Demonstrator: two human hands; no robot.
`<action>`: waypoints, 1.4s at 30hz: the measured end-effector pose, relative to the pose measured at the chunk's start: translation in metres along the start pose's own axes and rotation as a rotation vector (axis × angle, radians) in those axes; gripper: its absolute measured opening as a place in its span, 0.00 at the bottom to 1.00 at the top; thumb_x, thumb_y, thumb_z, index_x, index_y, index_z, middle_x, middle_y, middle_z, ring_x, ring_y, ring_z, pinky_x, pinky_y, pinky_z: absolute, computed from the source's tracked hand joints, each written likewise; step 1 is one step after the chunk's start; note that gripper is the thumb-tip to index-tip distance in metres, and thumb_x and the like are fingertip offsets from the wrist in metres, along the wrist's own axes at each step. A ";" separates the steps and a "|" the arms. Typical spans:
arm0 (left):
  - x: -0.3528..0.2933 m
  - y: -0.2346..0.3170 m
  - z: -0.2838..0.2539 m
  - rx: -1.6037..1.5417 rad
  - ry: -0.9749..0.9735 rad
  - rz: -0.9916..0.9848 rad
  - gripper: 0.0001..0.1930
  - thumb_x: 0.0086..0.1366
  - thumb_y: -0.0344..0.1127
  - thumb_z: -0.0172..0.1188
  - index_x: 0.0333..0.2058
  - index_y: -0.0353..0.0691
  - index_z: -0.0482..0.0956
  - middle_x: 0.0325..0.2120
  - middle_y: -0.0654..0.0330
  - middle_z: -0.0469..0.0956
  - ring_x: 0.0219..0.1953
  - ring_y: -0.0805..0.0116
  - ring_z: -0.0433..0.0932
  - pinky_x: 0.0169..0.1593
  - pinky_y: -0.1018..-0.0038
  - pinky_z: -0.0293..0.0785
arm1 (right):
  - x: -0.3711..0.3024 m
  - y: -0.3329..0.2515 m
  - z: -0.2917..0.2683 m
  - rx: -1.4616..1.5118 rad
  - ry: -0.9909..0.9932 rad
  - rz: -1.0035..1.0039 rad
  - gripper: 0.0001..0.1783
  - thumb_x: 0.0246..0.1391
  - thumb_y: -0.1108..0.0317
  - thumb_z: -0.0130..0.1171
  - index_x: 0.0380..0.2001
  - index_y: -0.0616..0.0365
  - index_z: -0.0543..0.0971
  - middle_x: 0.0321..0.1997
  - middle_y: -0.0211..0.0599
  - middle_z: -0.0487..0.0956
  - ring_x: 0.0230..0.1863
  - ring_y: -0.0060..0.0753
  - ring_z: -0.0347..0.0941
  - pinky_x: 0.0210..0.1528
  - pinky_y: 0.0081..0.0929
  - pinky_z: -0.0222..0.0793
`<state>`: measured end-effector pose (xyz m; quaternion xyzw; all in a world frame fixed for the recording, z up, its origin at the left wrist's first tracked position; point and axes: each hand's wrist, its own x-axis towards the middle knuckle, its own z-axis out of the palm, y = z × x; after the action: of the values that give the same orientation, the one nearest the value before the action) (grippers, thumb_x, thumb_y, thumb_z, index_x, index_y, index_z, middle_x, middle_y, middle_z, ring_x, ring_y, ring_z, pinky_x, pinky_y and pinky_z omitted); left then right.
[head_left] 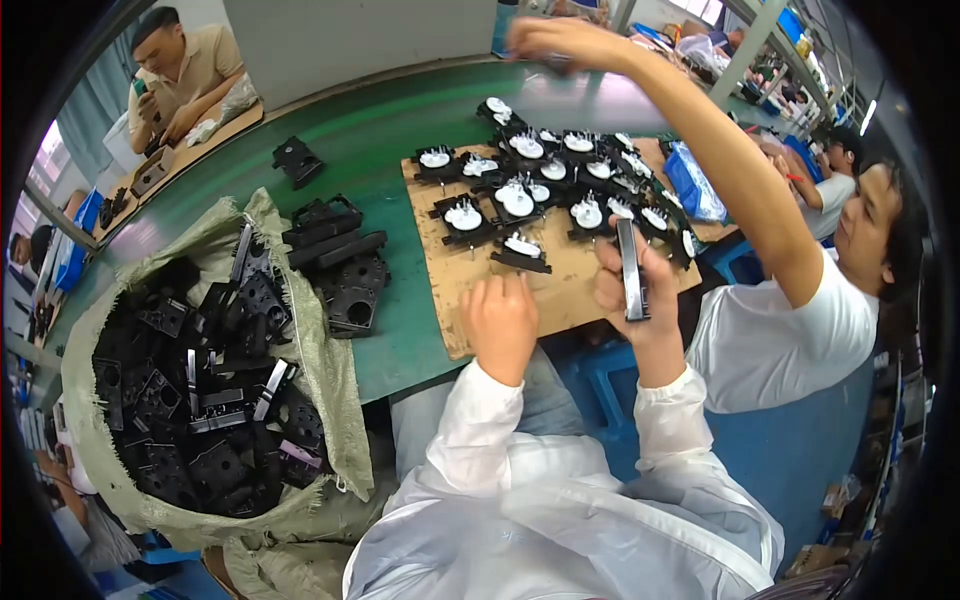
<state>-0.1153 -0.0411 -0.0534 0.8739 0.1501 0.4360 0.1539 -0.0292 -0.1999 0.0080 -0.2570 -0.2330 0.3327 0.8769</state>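
Observation:
My right hand (655, 300) is raised over the near right edge of a tan board (455, 325), its fingers wrapped round a black plastic part with a shiny silver edge (630, 270). The part stands nearly upright in the grip. My left hand (500, 318) rests at the board's near edge with its fingers curled in; whatever may be inside them is hidden. Just beyond it sits a black assembly with white gears (521, 252). Several more such gear assemblies (515, 198) crowd the far part of the board.
On my left, an open woven sack (345, 400) is full of black plastic housings (215, 465). More housings (355, 290) are stacked between sack and board. At right, a co-worker's arm (715, 150) reaches across the green table (390, 365). A blue stool (605, 375) stands below.

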 end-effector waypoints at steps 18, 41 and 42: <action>0.011 -0.050 -0.055 -1.320 0.312 -0.757 0.11 0.70 0.38 0.47 0.30 0.40 0.72 0.25 0.66 0.71 0.28 0.77 0.65 0.36 0.80 0.62 | 0.002 0.078 0.025 -0.711 0.056 0.071 0.45 0.57 0.47 0.46 0.72 0.59 0.50 0.47 0.56 0.78 0.38 0.33 0.75 0.33 0.19 0.69; 0.008 -0.056 -0.090 -1.295 0.474 -0.800 0.16 0.73 0.42 0.44 0.30 0.39 0.72 0.25 0.65 0.71 0.28 0.77 0.66 0.36 0.80 0.63 | 0.008 0.128 0.057 -0.019 -0.016 -0.102 0.19 0.54 0.75 0.58 0.47 0.54 0.66 0.64 0.54 0.68 0.69 0.51 0.61 0.63 0.45 0.68; 0.008 -0.055 -0.090 -1.261 0.478 -0.796 0.16 0.73 0.42 0.43 0.30 0.39 0.71 0.26 0.65 0.71 0.28 0.77 0.66 0.36 0.80 0.63 | 0.008 0.132 0.056 -0.104 0.035 -0.127 0.19 0.53 0.75 0.59 0.48 0.54 0.66 0.63 0.53 0.68 0.68 0.51 0.61 0.62 0.46 0.68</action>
<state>-0.1903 0.0243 -0.0176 0.3842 0.2051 0.5273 0.7295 -0.1174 -0.0924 -0.0271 -0.2929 -0.2502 0.2593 0.8856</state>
